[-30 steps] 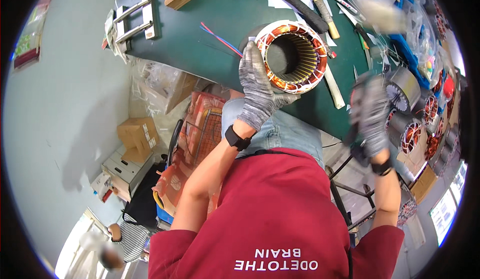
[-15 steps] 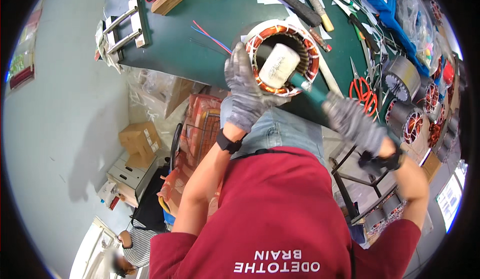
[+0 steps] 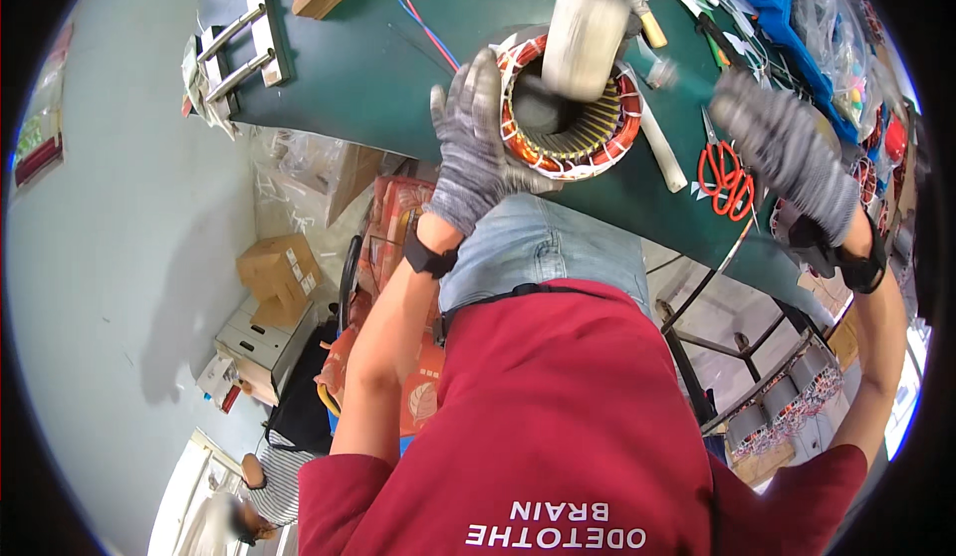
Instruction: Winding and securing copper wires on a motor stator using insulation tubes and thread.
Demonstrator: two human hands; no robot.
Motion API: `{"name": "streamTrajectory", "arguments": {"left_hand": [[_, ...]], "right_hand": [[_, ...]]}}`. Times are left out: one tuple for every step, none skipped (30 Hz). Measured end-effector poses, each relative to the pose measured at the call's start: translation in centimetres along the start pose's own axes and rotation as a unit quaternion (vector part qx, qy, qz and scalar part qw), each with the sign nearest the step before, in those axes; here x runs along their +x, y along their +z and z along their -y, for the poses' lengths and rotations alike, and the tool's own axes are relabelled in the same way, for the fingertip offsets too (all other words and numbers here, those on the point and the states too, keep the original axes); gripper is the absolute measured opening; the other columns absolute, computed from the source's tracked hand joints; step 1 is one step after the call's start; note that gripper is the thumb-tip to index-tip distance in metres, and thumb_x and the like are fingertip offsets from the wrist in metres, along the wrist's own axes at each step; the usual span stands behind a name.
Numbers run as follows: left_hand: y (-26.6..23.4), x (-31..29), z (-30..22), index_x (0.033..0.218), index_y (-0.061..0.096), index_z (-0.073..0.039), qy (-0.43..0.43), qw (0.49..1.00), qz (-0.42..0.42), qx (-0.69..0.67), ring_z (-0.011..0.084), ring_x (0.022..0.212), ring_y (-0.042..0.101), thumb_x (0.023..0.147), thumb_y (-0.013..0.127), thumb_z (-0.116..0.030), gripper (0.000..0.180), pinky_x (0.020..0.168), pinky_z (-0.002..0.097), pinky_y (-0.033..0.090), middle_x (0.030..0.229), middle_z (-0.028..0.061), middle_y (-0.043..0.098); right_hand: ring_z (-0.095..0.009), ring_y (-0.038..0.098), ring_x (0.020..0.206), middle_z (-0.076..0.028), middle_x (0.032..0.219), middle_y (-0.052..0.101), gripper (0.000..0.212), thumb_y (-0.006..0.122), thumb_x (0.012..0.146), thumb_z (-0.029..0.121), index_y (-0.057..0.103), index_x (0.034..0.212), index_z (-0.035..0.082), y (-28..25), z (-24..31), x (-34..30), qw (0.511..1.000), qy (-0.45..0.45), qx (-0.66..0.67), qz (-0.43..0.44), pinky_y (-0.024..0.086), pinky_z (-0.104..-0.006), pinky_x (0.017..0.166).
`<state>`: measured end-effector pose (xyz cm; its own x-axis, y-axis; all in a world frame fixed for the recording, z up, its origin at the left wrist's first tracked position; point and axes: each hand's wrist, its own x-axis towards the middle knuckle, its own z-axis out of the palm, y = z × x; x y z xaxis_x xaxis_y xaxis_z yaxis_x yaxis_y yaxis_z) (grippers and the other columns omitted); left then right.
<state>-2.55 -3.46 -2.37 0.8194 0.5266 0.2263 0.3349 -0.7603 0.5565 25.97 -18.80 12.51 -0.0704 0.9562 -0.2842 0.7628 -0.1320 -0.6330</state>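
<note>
A motor stator [image 3: 625, 143] with orange-brown copper windings tied in white cord stands on the green table, its slotted bore facing up. My gloved left hand [image 3: 473, 148] cups its left side, fingers along the outer rim and thumb along the near edge. Red and blue lead wires [image 3: 428, 30] stick out beyond those fingers. Over the far part of the bore hovers a mallet's white head [image 3: 586, 38], smeared by motion. At the right, my gloved right hand [image 3: 787, 148] is closed round the mallet's handle, whose green shaft barely shows against the table.
Red-handled scissors [image 3: 727, 180] and a pale stick [image 3: 659, 143] lie right of the stator. Tools and paper scraps crowd the far right beside a blue bin [image 3: 772, 18]. A metal frame with two rods [image 3: 244, 48] sits at the left. Another person [image 3: 269, 486] is at lower left.
The mallet head has risen out of the bore toward the far side. My right hand has swung up and to the right with it. My left hand stays on the stator.
</note>
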Motion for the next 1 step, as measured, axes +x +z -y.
{"name": "streamTrajectory", "arguments": {"left_hand": [[0.03, 0.02, 0.34, 0.14, 0.013, -0.002, -0.013, 1.0, 0.014, -0.009, 0.0358, 0.134, 0.02, 0.038, 0.052, -0.091, 0.14, 0.106, 0.0517, 0.004, 0.144, 0.0197, 0.021]], "right_hand": [[-0.033, 0.057, 0.104, -0.02, 0.12, 0.054, 0.035, 0.054, 0.09, 0.03, 0.055, 0.118, 0.01, -2.4, 1.65, 1.46, 0.956, 0.201, 0.213, 0.029, 0.044, -0.0409, 0.092]]}}
